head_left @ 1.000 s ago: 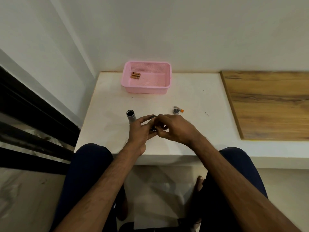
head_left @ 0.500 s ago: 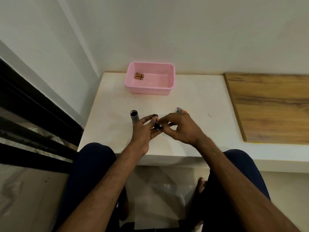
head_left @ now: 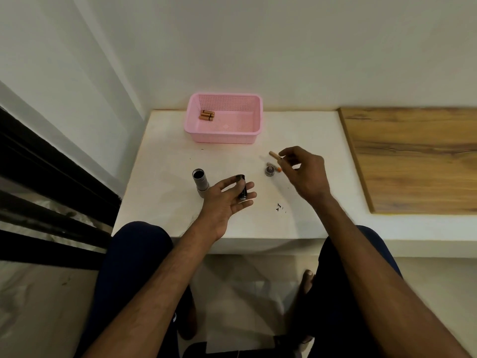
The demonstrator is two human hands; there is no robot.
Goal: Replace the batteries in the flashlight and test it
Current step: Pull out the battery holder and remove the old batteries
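My left hand (head_left: pixel 227 196) is palm up over the white table and holds a black battery holder (head_left: pixel 242 189) between thumb and fingers. My right hand (head_left: pixel 304 171) is raised to the right and pinches a copper-coloured battery (head_left: pixel 274 155) by one end. The grey flashlight body (head_left: pixel 200 182) stands upright, open end up, just left of my left hand. The flashlight's end cap (head_left: pixel 269 170) with an orange button lies on the table below the held battery.
A pink basket (head_left: pixel 247 136) at the back of the white table (head_left: pixel 165 156) holds several copper-coloured batteries (head_left: pixel 206 115). A wooden board (head_left: pixel 413 156) covers the right side. Small dark bits (head_left: pixel 280 207) lie near the front edge. A wall closes the back and left.
My hands were together on the black holder. My right hand has pulled away up and to the right with a battery. My left hand has opened out, still holding the holder.
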